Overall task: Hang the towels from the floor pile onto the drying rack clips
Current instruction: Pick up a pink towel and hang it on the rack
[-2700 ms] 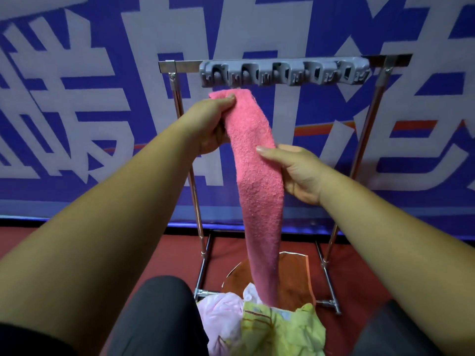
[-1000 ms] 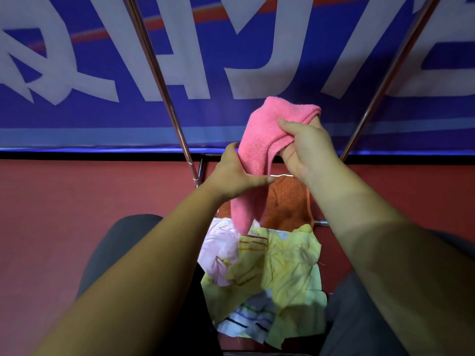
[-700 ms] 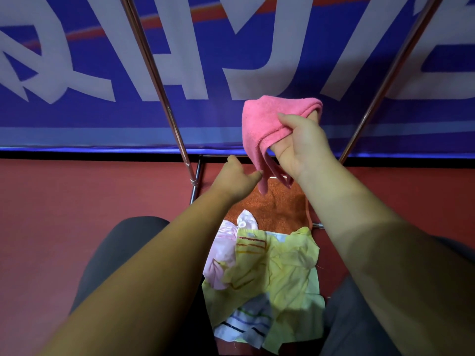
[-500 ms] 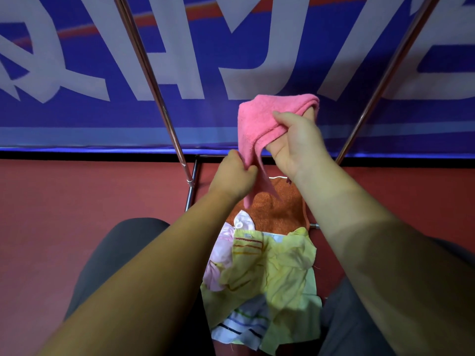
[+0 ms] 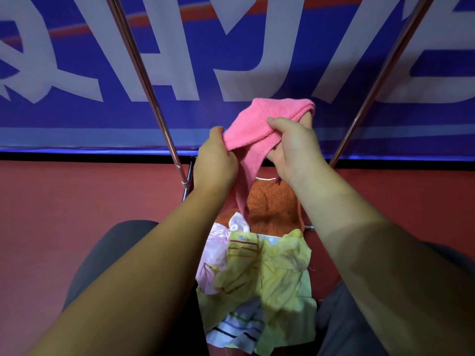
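Nearest to us, dark trouser legs (image 5: 108,250) sit on either side of the pile (image 5: 280,283) of cloths on the red floor (image 5: 77,196), and two bare forearms reach forward over it. On the near edge of the pile we see a white cloth with coloured stripes (image 5: 236,330). A crumpled yellow cloth (image 5: 282,265) covers most of the top, and a pale pink cloth (image 5: 214,253) bunches on the pile's left side. At the far end of the pile lies an orange towel (image 5: 272,204), flat on the floor.

Above that far end, both hands hold the pink towel (image 5: 257,124) up in the air. The left hand (image 5: 213,163) pinches its left edge, fingers curled around the fabric. The right hand (image 5: 295,147) grips the bunched upper part, thumb pressed on top and the towel draped over its fingers. A narrow tail of the towel hangs down between the hands, its tip reaching the pale pink cloth, though we cannot tell if it touches.

Beyond the pile, two shiny metal poles of the rack (image 5: 144,80) rise and spread apart, one on each side of the hands. Behind them stands a blue banner (image 5: 231,47) with large white letters.
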`<action>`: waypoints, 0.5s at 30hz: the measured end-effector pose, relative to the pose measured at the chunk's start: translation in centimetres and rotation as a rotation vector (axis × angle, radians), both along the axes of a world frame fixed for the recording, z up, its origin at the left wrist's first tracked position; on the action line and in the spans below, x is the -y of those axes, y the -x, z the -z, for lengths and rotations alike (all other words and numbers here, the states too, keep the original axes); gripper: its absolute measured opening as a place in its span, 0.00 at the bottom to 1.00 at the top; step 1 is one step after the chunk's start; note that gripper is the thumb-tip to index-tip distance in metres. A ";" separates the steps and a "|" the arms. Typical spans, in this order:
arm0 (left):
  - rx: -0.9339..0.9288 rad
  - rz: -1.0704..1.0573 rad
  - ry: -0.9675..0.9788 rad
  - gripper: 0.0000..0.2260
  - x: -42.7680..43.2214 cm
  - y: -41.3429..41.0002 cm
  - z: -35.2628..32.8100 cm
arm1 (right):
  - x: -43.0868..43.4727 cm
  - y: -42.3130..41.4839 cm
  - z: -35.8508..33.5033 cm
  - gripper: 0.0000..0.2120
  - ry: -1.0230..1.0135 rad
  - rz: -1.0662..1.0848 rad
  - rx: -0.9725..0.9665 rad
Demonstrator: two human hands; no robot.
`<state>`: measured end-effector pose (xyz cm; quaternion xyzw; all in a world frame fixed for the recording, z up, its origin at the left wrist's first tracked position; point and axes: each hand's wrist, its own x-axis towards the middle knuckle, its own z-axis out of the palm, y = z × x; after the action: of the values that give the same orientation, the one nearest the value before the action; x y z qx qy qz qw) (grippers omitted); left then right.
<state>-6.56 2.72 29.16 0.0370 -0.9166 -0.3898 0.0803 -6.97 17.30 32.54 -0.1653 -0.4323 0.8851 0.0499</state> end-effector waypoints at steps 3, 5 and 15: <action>-0.056 -0.009 0.027 0.23 -0.1 -0.2 -0.5 | 0.0 -0.3 -0.1 0.40 -0.022 0.031 0.031; -0.076 -0.002 0.009 0.22 -0.1 -0.1 -0.6 | -0.1 -0.4 -0.3 0.38 -0.045 0.036 0.033; -0.113 0.144 0.116 0.15 0.2 0.2 -0.6 | -1.4 0.7 0.1 0.48 -0.193 0.170 0.041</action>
<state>-6.73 2.55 29.74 -0.0555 -0.9320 -0.3422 0.1056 -7.66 18.65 32.44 -0.2138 -0.5006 0.8284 0.1317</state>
